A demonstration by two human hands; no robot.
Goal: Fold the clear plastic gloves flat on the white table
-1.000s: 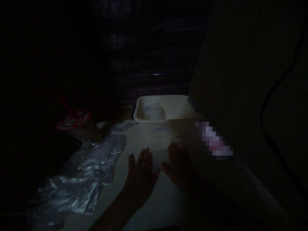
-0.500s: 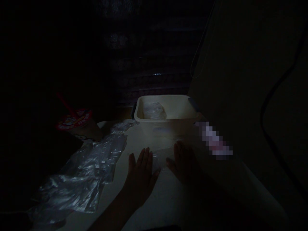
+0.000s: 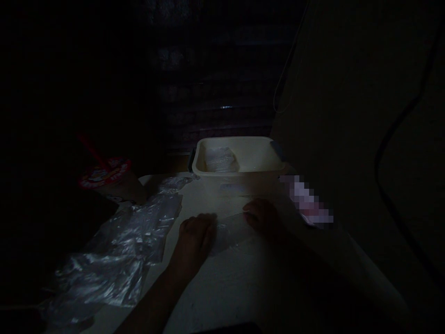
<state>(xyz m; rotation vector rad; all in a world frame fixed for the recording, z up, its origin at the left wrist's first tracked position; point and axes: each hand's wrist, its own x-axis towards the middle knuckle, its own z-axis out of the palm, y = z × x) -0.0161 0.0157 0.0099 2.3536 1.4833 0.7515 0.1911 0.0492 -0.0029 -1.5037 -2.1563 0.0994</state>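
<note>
A clear plastic bag (image 3: 231, 234) lies flat on the white table between my two hands. My left hand (image 3: 197, 234) is closed at the bag's left edge, its fingers curled and slightly blurred. At the upper right corner, my right hand (image 3: 262, 217) pinches the bag between thumb and fingers. Just beyond my hands stands a cream plastic basin (image 3: 239, 174) with dark handles, holding folded clear plastic (image 3: 219, 159). The dim light hides fine detail of the fingers.
A heap of clear plastic bags (image 3: 134, 236) spreads over the white table's (image 3: 208, 292) left side. Behind it stands a cup (image 3: 107, 174) with a red-rimmed lid and red straw. A pixelated object (image 3: 309, 202) lies on the right. A dark cable (image 3: 378, 160) hangs farther right.
Both hands were spread flat on the plastic bag and have now curled closed at its edges. My left hand has shifted slightly left, and more of the bag shows between them.
</note>
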